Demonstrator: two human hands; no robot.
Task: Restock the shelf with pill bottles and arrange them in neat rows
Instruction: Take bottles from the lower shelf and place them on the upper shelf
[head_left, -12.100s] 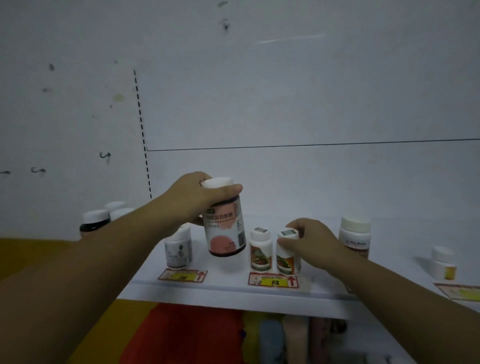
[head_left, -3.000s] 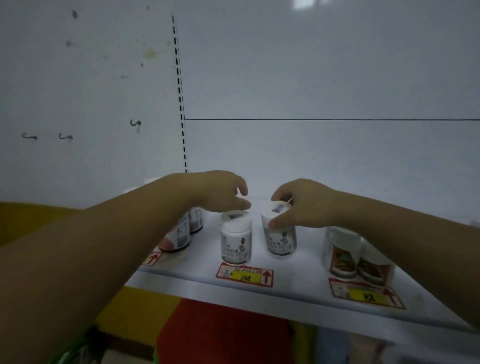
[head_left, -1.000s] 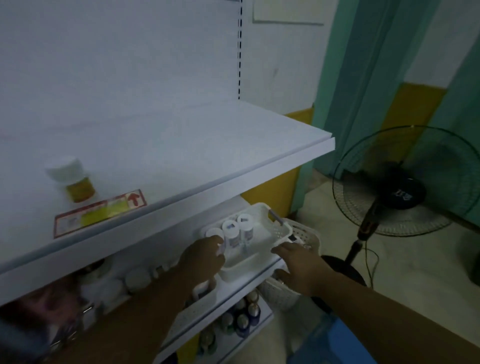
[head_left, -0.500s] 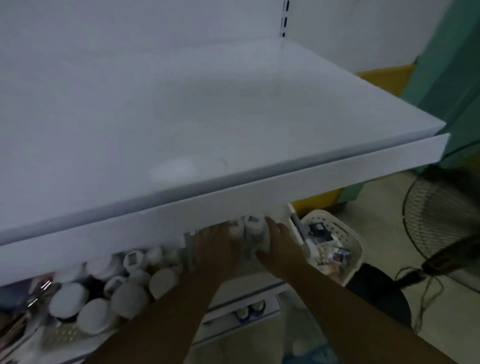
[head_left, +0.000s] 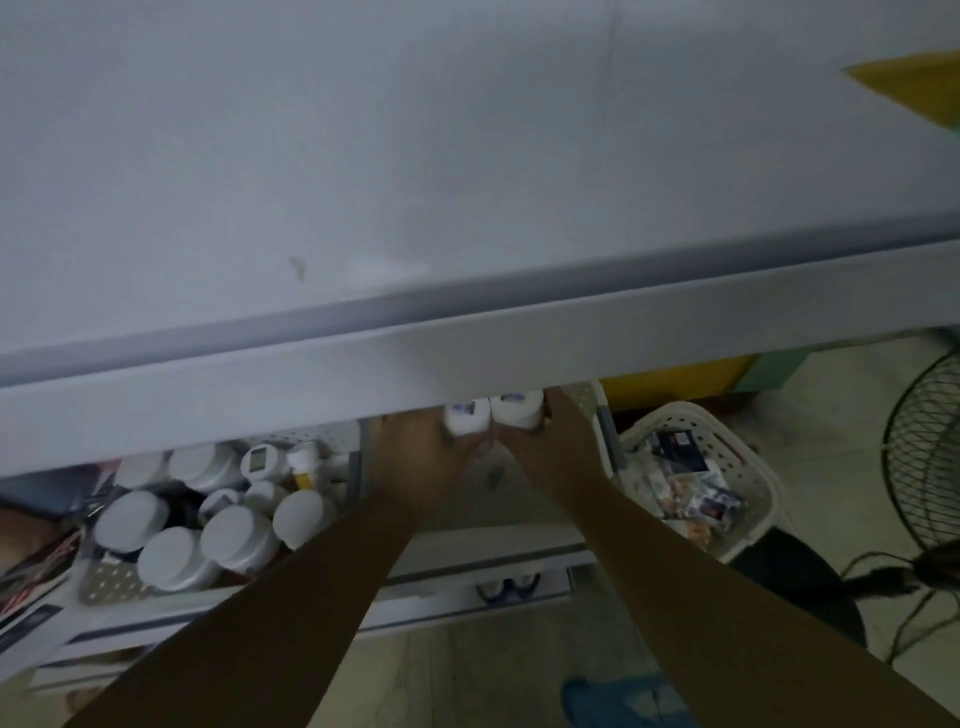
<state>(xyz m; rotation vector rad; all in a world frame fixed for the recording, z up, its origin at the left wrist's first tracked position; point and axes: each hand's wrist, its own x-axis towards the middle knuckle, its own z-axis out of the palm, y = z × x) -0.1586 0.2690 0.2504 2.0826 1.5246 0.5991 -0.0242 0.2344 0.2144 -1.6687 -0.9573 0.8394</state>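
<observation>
We see both arms reaching in under the front lip of the white upper shelf (head_left: 467, 182), which fills the top half of the view and carries no bottles where we can see it. Just below that lip, the left hand (head_left: 421, 452) grips the left bottle (head_left: 464, 420), and the right hand (head_left: 550, 447) grips the right bottle (head_left: 518, 409). The two white-capped pill bottles stand side by side, touching, over the lower shelf (head_left: 493, 545). The fingers curl round the bottles, though the lip and the blur hide most of them. To the left on the same lower shelf, a perforated tray (head_left: 111, 584) holds a crowd of white-capped bottles of mixed sizes, packed close together. To the right of the shelf a white basket (head_left: 691, 415) holds small dark packets, and a fan (head_left: 930, 457) stands on the floor at the frame's edge.
</observation>
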